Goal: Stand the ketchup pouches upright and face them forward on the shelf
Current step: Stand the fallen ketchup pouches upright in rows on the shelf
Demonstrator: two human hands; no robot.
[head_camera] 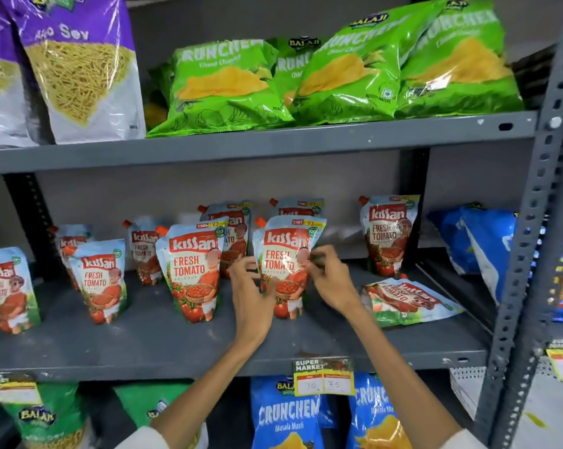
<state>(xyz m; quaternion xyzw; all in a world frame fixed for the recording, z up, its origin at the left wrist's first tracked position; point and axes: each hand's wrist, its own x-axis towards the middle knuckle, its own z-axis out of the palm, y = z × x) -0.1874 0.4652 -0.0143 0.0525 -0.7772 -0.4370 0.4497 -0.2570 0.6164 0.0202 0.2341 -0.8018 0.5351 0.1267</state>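
While both hands square it label-forward | left hand (252,286) and right hand (330,280) pinch pouch (285,260) sides, upright mid-shelf (144,335) | right of pouch: flat pouch (406,299) unrighted

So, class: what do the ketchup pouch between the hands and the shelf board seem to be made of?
Ketchup pouch: probably flexible plastic film, glossy; it shows glare and soft creases. Shelf board: apparently grey painted metal, matt, with scuffs and a thin folded front edge.
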